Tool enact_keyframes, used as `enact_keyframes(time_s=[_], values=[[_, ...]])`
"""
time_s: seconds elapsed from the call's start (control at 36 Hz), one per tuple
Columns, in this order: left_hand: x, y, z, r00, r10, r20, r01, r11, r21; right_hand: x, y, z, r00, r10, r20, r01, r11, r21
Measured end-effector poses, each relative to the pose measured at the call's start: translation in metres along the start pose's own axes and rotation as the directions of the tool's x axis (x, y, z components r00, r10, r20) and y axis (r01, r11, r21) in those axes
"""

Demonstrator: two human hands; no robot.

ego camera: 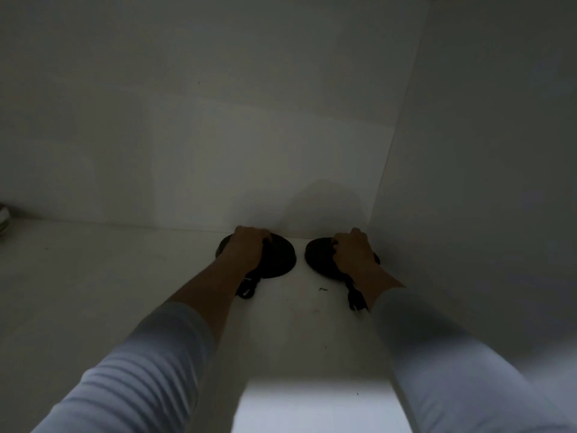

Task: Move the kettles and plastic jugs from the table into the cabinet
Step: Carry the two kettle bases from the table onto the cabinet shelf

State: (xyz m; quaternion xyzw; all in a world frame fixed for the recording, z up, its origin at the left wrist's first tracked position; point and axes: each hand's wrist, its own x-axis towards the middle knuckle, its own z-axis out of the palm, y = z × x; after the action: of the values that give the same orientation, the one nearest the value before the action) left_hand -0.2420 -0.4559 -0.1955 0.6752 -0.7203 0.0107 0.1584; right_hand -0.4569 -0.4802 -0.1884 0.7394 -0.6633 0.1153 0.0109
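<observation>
I am looking into a dim white cabinet. Two round black kettle bases lie side by side on its floor against the back wall. My left hand (pixel 249 245) grips the left kettle base (pixel 278 260). My right hand (pixel 352 250) grips the right kettle base (pixel 317 253). A black cord (pixel 246 290) trails from the left base under my wrist, and another black cord with a plug (pixel 356 300) trails from the right base. No kettle or plastic jug is in view.
The cabinet's right side wall (pixel 484 151) stands close to my right hand. The back wall (pixel 218 135) runs just behind both bases. Something pale and stacked (pixel 3 218) shows at the far left edge. The cabinet floor (pixel 109 276) stretches left.
</observation>
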Motion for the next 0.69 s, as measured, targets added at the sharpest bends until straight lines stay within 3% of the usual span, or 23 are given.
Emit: enact_keyframes(time_s=[0.19, 0.36, 0.69], values=[[-0.010, -0.001, 0.001, 1.000, 0.015, 0.006, -0.015, 0.996, -0.088, -0.008, -0.003, -0.009, 1.000, 0.022, -0.013, -0.021, 0.999, 0.046], [-0.039, -0.005, -0.006, 0.994, -0.015, -0.112, -0.007, 0.981, -0.196, -0.030, -0.021, -0.020, 0.995, 0.021, -0.098, -0.003, 0.982, 0.187], [-0.130, -0.033, -0.061, 0.985, -0.104, -0.137, 0.053, 0.940, -0.336, -0.124, -0.091, -0.035, 0.985, 0.040, -0.165, 0.029, 0.918, 0.395]])
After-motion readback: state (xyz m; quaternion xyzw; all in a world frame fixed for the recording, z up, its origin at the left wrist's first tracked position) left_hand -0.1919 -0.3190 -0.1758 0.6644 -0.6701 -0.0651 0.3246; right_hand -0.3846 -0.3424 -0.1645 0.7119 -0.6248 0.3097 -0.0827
